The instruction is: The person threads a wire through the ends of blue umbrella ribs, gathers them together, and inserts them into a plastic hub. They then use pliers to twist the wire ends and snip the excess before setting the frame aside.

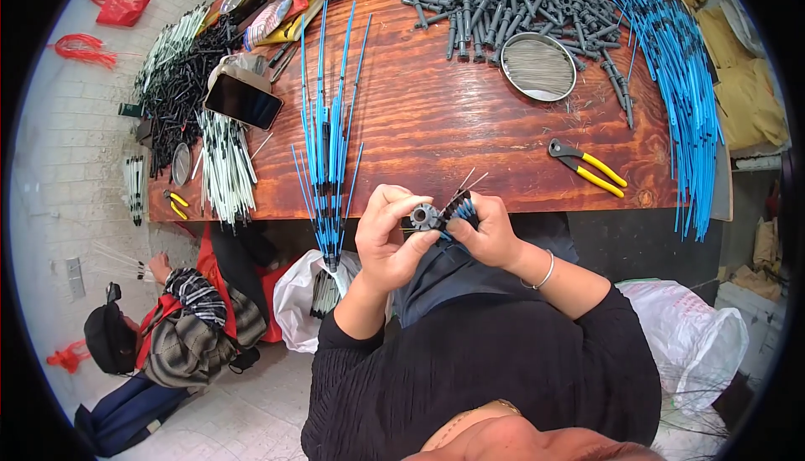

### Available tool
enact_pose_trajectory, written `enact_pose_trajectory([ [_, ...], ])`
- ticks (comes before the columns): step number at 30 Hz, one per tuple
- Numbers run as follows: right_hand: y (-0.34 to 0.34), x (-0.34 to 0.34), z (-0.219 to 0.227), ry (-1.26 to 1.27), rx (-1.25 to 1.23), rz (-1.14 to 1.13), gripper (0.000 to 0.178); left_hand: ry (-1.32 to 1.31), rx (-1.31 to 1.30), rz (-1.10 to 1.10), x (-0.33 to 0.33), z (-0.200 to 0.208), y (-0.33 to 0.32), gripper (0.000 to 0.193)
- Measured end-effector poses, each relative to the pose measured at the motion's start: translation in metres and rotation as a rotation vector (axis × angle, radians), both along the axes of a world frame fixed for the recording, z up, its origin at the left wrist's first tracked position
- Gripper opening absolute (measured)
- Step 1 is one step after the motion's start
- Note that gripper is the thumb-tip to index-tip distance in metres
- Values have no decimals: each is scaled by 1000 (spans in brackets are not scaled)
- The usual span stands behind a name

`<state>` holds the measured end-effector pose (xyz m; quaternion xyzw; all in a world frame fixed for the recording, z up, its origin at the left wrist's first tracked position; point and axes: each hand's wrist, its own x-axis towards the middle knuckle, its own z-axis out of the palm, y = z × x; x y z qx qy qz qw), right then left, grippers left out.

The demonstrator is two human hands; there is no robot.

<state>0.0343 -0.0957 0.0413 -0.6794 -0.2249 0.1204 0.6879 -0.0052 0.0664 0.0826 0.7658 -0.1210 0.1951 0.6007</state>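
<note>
In front of my chest, just off the table's near edge, my left hand is closed around a grey plastic umbrella runner, its round notched end facing up. Close beside it, my right hand pinches a small bunch of blue umbrella ribs with black joints. Thin wires stick up from between the right fingers. The bunch meets the runner's side; whether any rib is fixed to it I cannot tell. My hands hide most of the lower parts.
On the wooden table lie yellow-handled pincers, a round tin of wires, piled grey runners, blue ribs, an assembled blue rib bundle and a phone. A co-worker sits at left.
</note>
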Motion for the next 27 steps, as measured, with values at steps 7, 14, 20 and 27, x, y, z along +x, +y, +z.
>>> enact_pose_trajectory([
  [7,-7,5,-13,124,157,350,43,90,-201,-452,15,-5,22,38],
  [14,-7,1,-13,13,139,265,47,155,-312,-515,19,-9,19,39],
  [20,-7,0,-6,-11,71,277,49,117,-441,-590,22,-16,19,40],
  [27,-7,0,-17,-10,79,369,51,104,-513,-678,26,-25,20,42],
])
